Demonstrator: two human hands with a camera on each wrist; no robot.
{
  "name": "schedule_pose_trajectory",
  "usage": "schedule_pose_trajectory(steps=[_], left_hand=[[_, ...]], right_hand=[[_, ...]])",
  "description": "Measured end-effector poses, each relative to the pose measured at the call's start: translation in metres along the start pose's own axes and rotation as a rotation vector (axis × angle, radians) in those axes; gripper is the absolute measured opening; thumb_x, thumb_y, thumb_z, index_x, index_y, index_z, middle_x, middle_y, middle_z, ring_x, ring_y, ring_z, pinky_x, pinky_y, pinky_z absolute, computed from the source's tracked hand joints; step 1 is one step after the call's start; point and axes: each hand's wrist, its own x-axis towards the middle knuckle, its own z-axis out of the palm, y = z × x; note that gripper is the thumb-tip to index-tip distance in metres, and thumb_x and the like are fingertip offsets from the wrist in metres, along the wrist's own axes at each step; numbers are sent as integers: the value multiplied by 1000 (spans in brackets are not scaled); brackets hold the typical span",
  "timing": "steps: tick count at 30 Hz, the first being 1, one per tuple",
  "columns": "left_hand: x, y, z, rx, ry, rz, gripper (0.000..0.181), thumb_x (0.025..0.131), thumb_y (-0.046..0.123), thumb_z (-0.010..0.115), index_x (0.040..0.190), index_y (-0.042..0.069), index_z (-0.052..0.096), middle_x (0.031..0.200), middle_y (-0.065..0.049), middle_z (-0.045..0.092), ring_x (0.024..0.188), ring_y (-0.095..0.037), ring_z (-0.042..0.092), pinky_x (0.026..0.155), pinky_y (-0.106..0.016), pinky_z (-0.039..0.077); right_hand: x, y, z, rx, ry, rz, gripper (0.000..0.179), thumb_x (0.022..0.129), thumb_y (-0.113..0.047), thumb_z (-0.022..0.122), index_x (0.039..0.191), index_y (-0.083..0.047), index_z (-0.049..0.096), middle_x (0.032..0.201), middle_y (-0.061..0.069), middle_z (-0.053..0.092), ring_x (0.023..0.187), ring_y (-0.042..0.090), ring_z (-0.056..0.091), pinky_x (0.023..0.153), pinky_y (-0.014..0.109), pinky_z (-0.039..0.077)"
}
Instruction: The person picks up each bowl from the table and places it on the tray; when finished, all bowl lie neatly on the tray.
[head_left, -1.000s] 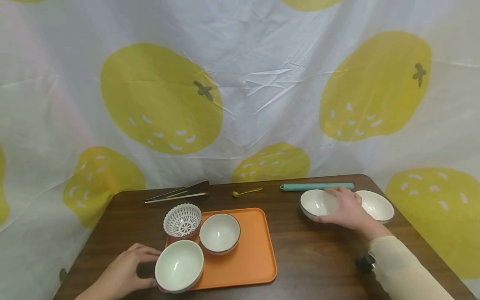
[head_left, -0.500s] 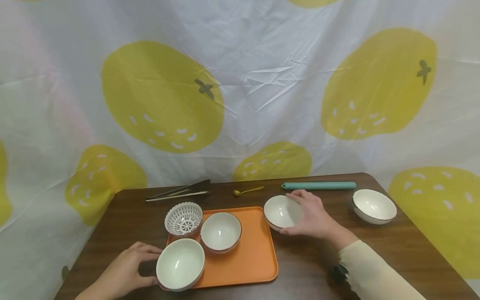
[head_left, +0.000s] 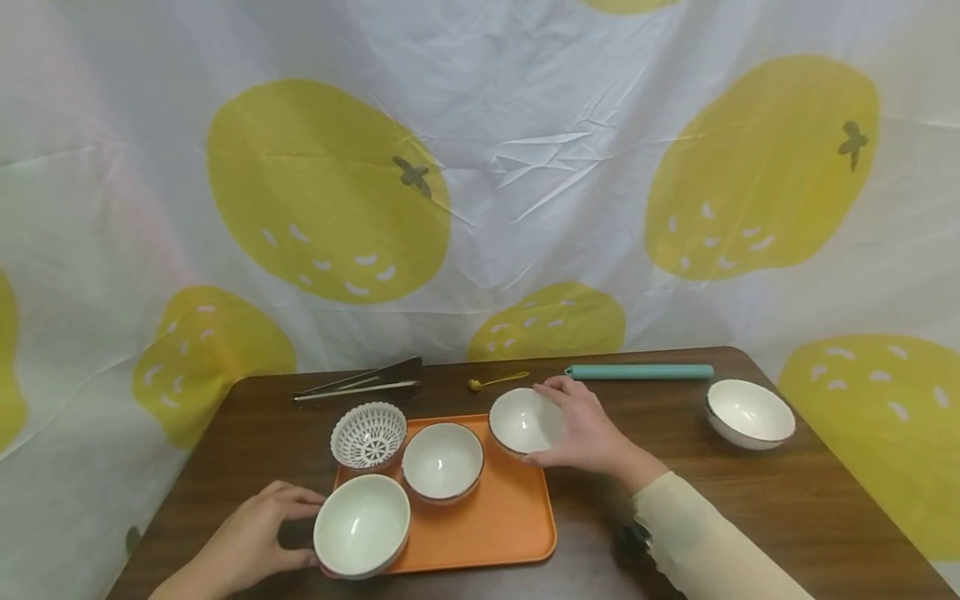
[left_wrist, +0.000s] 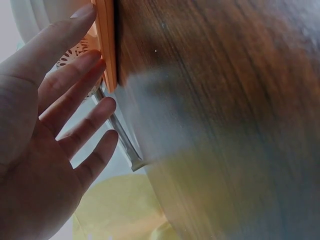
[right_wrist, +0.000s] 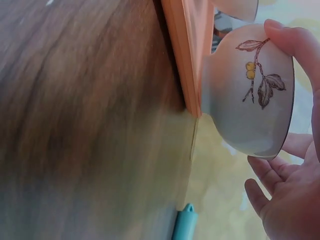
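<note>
My right hand holds a white bowl with a dark rim, thumb and fingers on opposite sides of it. In the right wrist view, this bowl bears a leafy branch with yellow berries, its foot at the surface of the orange tray. My left hand is at the left side of a pale greenish bowl, fingers extended; in the left wrist view, fingertips are at the tray edge. Another white bowl and a lattice-patterned bowl stand on the tray.
One more white bowl stands at the right of the brown table. Along the back lie metal tongs, a small yellow spoon and a teal cylinder. A lemon-print curtain hangs behind.
My right hand has carried the white bowl leftward from beside the far-right bowl to the tray's back right corner. My left hand has stayed in place.
</note>
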Motion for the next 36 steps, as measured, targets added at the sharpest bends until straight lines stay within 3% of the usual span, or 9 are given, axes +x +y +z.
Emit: schedule_pose_trajectory(steps=[13,21,25,30,36], left_hand=[[1,0,1,-6,-11,-1,54,68,47,94,111,16,81,117,10,73,109,-19,64,88,-49,58],[1,-2,0,-1,-5,-10,55,68,47,93,112,15,81,118,10,73,111,-20,64,89,-52,57],[1,-2,-2,15,12,3,55,68,47,93,111,16,81,117,11,73,110,-19,64,88,-52,57],[2,-2,-3,9,4,-3,55,68,47,93,111,16,81,117,10,73,110,-19,63,88,-52,57],[2,1,-2,10,-3,-9,55,67,47,94,111,15,81,117,10,72,110,-19,64,88,-52,58]], right_hand=[[9,-1,21,-20,-30,9,107,58,-51,96,144,-1,58,139,15,55,127,34,50,105,59,41],[12,-1,21,-3,-84,16,110,60,-55,96,148,-3,54,145,17,52,132,38,50,106,60,45],[10,-1,15,1,-102,-1,111,61,-58,95,149,-5,53,151,12,50,137,36,47,107,62,41],[0,3,3,-20,-51,-40,105,63,-57,95,148,-12,56,154,6,51,141,35,45,104,66,38],[-21,24,-23,-60,-24,-18,94,69,-50,94,148,-15,57,156,7,51,143,37,45,107,73,34]])
